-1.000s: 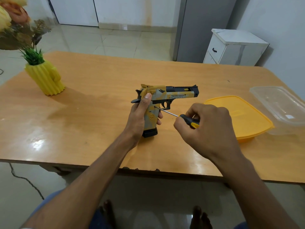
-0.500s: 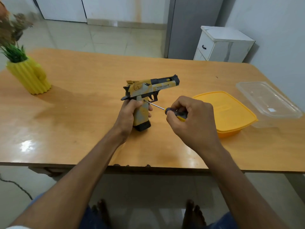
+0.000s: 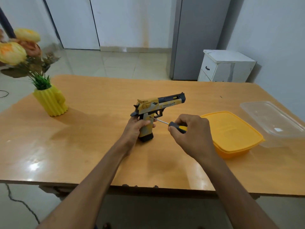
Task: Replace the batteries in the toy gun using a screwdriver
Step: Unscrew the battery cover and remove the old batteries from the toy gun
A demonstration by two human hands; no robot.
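The wooden desk (image 3: 82,146) carries all items. A yellow lidded container (image 3: 231,133) sits near the right edge, touching a clear plastic tub (image 3: 272,119) at the far right. A yellow ribbed vase (image 3: 51,103) of flowers stands at the left edge. The toy gun (image 3: 158,106) stands upright at mid-desk, its base on the surface, barrel pointing right. The left hand (image 3: 135,128) has its grip clamped round the handle. The right hand (image 3: 191,134) has its grip clamped on the screwdriver (image 3: 173,125), whose tip meets the gun's handle below the trigger.
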